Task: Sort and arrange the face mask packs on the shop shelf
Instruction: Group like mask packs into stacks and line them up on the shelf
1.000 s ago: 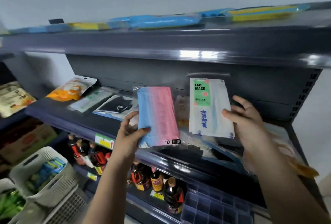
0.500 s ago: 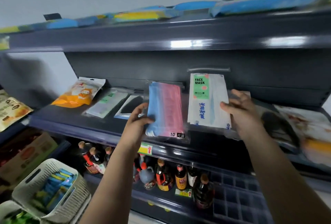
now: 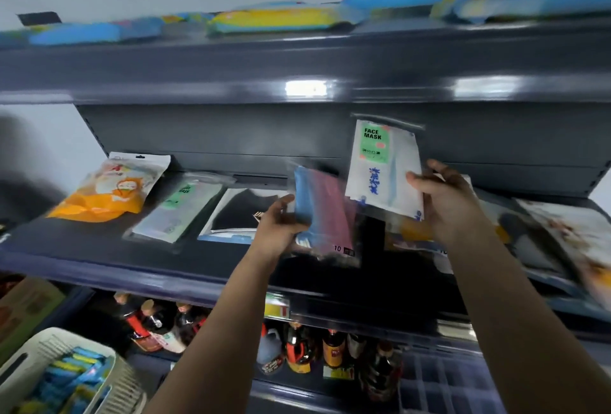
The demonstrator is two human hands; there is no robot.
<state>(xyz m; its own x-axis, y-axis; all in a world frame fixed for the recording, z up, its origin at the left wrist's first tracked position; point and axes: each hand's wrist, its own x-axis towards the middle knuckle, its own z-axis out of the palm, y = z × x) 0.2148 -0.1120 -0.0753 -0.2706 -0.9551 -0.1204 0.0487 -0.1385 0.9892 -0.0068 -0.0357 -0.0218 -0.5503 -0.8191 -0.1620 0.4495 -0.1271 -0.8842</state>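
My left hand (image 3: 281, 218) grips a clear pack of blue and pink masks (image 3: 322, 207) by its left edge, low over the dark middle shelf (image 3: 99, 268). My right hand (image 3: 443, 202) pinches a white pack with a green FACE MASK label (image 3: 380, 169) by its right edge, held upright above the shelf. Lying flat on the shelf to the left are an orange pack (image 3: 109, 188), a pale green-labelled pack (image 3: 178, 208) and a pack of black masks (image 3: 241, 212). More packs lie heaped at the shelf's right (image 3: 555, 235), blurred.
The top shelf (image 3: 297, 59) carries blue and yellow packets (image 3: 274, 18). Dark sauce bottles (image 3: 297, 350) stand on the shelf below. A white basket (image 3: 62, 377) holding blue packets sits at the lower left. A yellow price tag (image 3: 277, 306) hangs on the shelf edge.
The left hand has lowered the blue and pink pack toward the shelf, tilting it. The white pack stays raised in the right hand. The view has shifted slightly left and closer.
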